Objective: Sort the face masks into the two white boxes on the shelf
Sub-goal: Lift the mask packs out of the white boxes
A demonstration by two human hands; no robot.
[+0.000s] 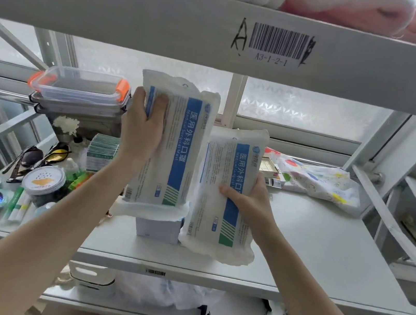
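Mask packs both in the air above the shelf, left hand gripping one pack, right hand gripping the other, one white box visible beneath, nothing sorted yet.

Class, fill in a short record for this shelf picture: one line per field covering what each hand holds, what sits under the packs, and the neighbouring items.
left hand: grips an upright white plastic mask pack with a blue stripe
right hand: grips a second white blue-striped mask pack, held lower
below the packs: small white box on the grey metal shelf
left of packs: clear lidded container with orange clips, sunglasses
right of packs: white spotted cloth
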